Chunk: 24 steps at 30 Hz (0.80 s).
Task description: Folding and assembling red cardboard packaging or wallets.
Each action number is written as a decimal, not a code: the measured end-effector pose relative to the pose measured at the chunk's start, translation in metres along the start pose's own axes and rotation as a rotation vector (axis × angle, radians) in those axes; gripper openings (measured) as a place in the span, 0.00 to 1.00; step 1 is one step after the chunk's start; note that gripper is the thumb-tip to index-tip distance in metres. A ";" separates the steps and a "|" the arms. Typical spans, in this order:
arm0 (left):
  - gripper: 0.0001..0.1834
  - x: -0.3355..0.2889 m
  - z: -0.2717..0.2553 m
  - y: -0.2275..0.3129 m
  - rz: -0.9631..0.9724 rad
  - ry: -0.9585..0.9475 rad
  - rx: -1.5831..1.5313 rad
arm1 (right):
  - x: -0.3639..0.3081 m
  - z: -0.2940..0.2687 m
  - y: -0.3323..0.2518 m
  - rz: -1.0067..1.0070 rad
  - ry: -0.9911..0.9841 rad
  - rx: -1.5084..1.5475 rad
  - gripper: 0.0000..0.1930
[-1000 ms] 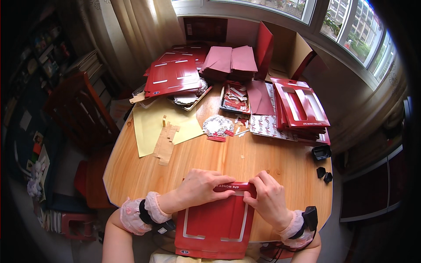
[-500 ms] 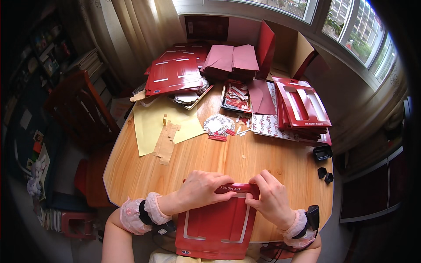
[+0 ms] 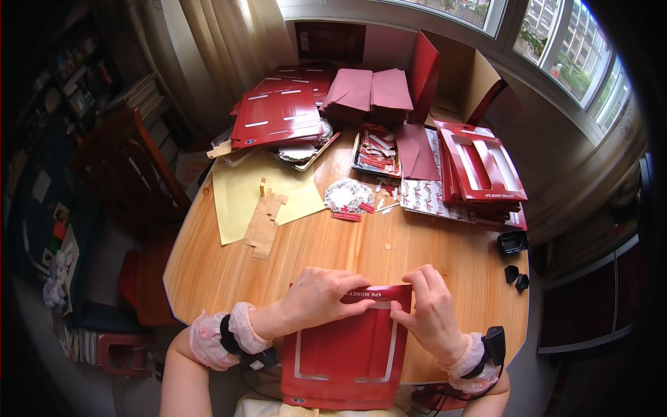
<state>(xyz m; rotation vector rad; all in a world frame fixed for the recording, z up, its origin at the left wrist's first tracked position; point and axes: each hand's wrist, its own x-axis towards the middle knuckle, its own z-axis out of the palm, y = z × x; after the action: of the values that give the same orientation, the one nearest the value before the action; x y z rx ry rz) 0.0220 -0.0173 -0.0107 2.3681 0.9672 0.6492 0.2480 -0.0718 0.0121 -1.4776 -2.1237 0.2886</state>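
Observation:
A glossy red cardboard sleeve (image 3: pixel 345 358) with white cut-out lines lies at the table's near edge, its lower end over my lap. Along its far edge runs a narrow flap with white lettering, folded toward me. My left hand (image 3: pixel 316 297) pinches this flap near its middle, thumb and fingers pressed on it. At the sleeve's far right corner my right hand (image 3: pixel 432 309) is closed on the edge, thumb on the near side and fingers behind. Part of the flap is hidden under my left fingers.
Red sleeves (image 3: pixel 276 115) are piled at the far left, pink card stacks (image 3: pixel 347 90) behind. A tray of small labels (image 3: pixel 377 149), white doilies (image 3: pixel 346 194) and framed red sleeves (image 3: pixel 486 163) lie farther right. Yellow paper (image 3: pixel 233 201) holds tape pieces (image 3: pixel 264 226). A black container (image 3: pixel 512 242) stands at right.
The sleeve's far edge has shifted slightly away from me and to the right. Both hands keep nearly the same grip; the right fingers have straightened a little.

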 end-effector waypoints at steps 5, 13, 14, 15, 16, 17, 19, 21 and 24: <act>0.16 0.001 0.001 -0.002 -0.030 -0.018 -0.022 | -0.005 0.006 0.002 0.022 -0.009 -0.053 0.16; 0.17 0.001 0.002 -0.004 -0.007 -0.043 -0.023 | -0.005 0.007 0.002 0.041 -0.026 -0.075 0.14; 0.17 0.001 0.001 -0.003 -0.007 -0.042 -0.023 | -0.005 0.007 0.004 0.041 -0.026 -0.075 0.14; 0.17 0.002 0.000 -0.003 -0.004 -0.057 -0.034 | -0.005 0.008 0.006 0.042 -0.026 -0.060 0.13; 0.17 0.002 0.000 -0.002 -0.003 -0.072 -0.045 | -0.005 0.009 0.007 0.042 -0.027 -0.044 0.12; 0.17 0.002 -0.001 -0.002 -0.003 -0.071 -0.045 | -0.004 0.008 0.007 0.042 -0.027 -0.044 0.12; 0.17 0.002 -0.001 -0.001 -0.003 -0.085 -0.022 | -0.004 0.006 0.003 0.081 -0.044 -0.054 0.10; 0.17 0.001 0.000 -0.001 0.001 -0.083 -0.018 | -0.004 0.005 0.003 0.143 -0.077 -0.029 0.10; 0.16 0.002 -0.002 0.002 -0.010 -0.110 -0.032 | -0.006 0.004 0.005 0.208 -0.105 0.004 0.09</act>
<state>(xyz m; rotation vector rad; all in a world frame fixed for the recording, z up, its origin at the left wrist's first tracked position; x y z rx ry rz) 0.0230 -0.0161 -0.0078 2.3432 0.9141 0.5212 0.2513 -0.0750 0.0052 -1.7181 -2.0485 0.4551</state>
